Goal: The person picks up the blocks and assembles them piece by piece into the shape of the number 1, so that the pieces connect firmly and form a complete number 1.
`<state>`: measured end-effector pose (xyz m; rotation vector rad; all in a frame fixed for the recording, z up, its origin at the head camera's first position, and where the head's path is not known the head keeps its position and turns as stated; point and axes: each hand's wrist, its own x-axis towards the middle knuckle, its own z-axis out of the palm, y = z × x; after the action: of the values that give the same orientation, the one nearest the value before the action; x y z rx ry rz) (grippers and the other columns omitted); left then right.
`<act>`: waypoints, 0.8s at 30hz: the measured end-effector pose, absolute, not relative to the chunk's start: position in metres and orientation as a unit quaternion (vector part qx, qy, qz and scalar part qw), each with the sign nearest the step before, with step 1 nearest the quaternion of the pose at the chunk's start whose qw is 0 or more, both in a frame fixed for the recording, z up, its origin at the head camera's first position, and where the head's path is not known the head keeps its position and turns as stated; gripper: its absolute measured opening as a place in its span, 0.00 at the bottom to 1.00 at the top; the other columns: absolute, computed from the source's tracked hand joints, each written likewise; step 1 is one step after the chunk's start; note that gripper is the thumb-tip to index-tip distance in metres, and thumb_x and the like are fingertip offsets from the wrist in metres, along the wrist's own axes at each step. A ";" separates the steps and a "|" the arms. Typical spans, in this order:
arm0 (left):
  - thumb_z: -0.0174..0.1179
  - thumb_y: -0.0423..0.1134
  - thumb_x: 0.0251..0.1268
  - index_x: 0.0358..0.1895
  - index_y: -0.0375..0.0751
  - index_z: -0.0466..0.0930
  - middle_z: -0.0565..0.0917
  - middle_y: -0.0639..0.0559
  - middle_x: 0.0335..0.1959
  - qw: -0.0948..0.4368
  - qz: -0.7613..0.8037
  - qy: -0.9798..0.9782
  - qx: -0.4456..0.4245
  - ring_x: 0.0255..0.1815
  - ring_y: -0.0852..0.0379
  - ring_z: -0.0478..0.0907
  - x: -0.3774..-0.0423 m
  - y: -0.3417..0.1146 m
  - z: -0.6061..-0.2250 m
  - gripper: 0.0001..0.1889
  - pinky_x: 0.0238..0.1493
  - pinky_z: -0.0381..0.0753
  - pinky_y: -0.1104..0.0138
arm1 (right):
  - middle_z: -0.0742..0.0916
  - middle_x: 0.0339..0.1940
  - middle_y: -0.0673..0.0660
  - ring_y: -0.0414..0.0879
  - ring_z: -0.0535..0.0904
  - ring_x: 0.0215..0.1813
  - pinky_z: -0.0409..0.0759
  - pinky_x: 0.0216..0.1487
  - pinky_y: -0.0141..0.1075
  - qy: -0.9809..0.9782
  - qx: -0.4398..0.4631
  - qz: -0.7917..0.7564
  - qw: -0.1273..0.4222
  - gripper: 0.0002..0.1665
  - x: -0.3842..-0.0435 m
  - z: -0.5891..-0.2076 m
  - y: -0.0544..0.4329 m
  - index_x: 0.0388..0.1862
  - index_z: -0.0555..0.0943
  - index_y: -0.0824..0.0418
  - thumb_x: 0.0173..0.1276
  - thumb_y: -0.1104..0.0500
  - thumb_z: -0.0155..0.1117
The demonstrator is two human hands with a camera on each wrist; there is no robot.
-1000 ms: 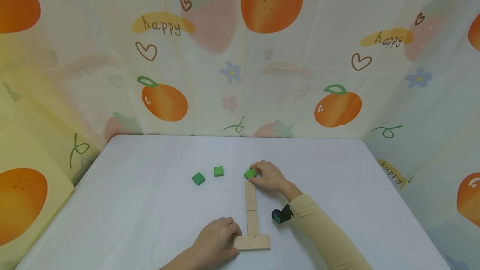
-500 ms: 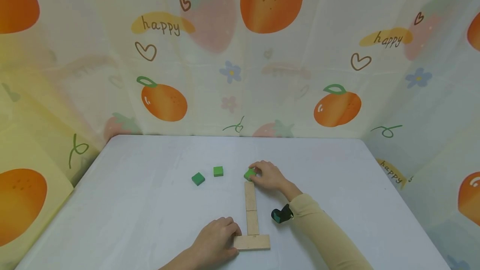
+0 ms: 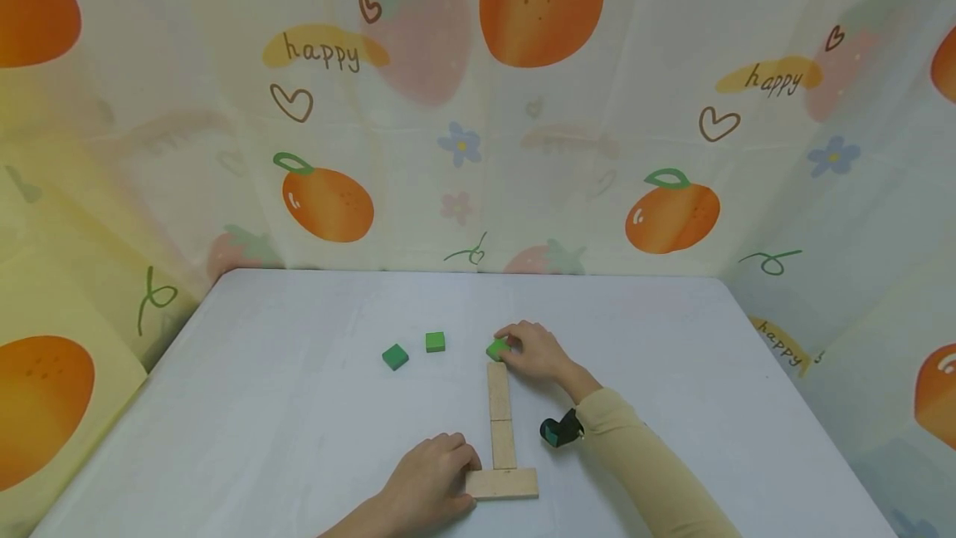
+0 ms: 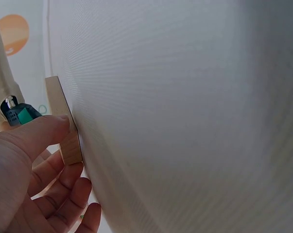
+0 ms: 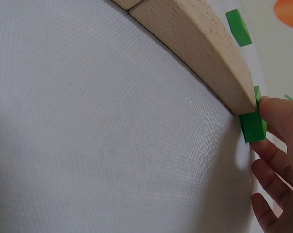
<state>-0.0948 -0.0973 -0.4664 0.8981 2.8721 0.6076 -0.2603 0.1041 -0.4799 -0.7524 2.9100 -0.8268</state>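
- Basically, held green block point(image 5: 254, 127) sits at far end of far plank point(image 3: 498, 390), apparently touching it; R hand point(image 3: 534, 353) pinches it, fingers clamped on it.
- Near plank point(image 3: 504, 444) abuts far plank in line & meets crosswise plank point(image 3: 502, 484), making a T; L hand point(image 3: 429, 476) grips crosswise plank's L end, fingers clamped there.
- Vs 1 s ago: next to no change; hands, blocks & planks approx. same pos., so prob. a steadying/fine-align moment.
- L of held block, unheld & apart: light green block point(image 3: 436, 342), then dark green block point(image 3: 395, 356), on white tabletop point(image 3: 261, 372).
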 end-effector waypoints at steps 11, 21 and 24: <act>0.71 0.45 0.42 0.33 0.50 0.81 0.73 0.66 0.26 0.050 0.195 0.936 0.287 0.27 0.70 0.63 -0.094 -0.096 -0.465 0.13 0.30 0.69 0.74 | 0.82 0.36 0.53 0.45 0.75 0.40 0.72 0.43 0.41 0.934 -0.244 -0.260 0.016 0.16 -0.259 -0.479 0.105 0.47 0.80 0.57 0.60 0.56 0.63; 0.70 0.44 0.42 0.33 0.50 0.80 0.72 0.66 0.27 0.044 0.198 0.936 0.288 0.27 0.69 0.62 -0.093 -0.097 -0.467 0.13 0.30 0.68 0.74 | 0.82 0.38 0.52 0.45 0.76 0.43 0.72 0.47 0.43 0.924 -0.250 -0.290 0.019 0.19 -0.261 -0.483 0.111 0.52 0.78 0.57 0.61 0.56 0.61; 0.70 0.44 0.42 0.33 0.50 0.80 0.72 0.66 0.27 0.040 0.200 0.936 0.288 0.27 0.69 0.62 -0.093 -0.097 -0.467 0.12 0.30 0.68 0.74 | 0.82 0.39 0.52 0.46 0.76 0.44 0.71 0.48 0.43 0.920 -0.261 -0.291 0.022 0.19 -0.262 -0.484 0.113 0.53 0.78 0.56 0.62 0.56 0.61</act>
<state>-0.0934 -0.0972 -0.4667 0.8818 2.8670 0.6122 -0.2620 0.1135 -0.4840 -0.8073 2.8505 -0.9023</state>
